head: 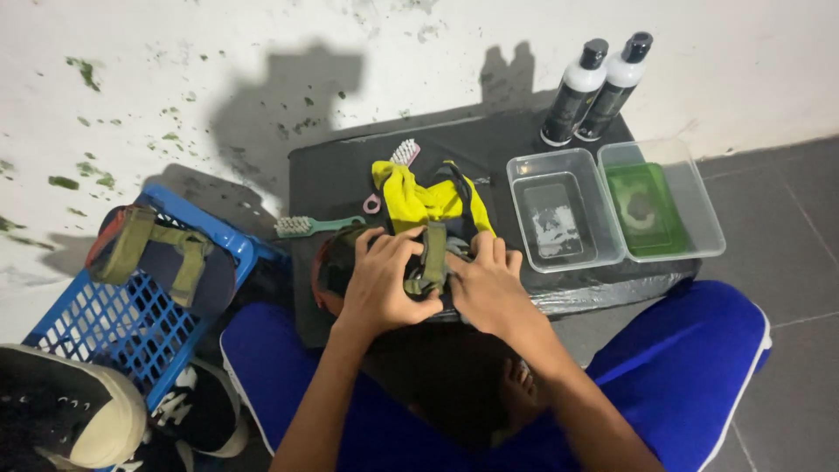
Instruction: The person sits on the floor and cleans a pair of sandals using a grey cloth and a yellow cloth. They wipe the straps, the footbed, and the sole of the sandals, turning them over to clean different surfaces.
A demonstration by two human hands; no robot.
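Both hands clamped on the dark sandal with olive webbing straps (428, 267), left hand (380, 284) and right hand (491, 293) close together, pressing it onto the black mat (350, 162) over the lap. Looks light and flexible, straps floppy, so grip the sole edges. Clear plastic tubs (559, 205) sit near right; yellow cloth (419, 197) touches behind; blue crate (131, 323) left.

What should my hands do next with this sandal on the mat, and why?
Probably lift the olive strap open. Both the left hand and right hand already press on the sandal, fingers at that strap, and the two brushes lie untouched beside the yellow cloth.
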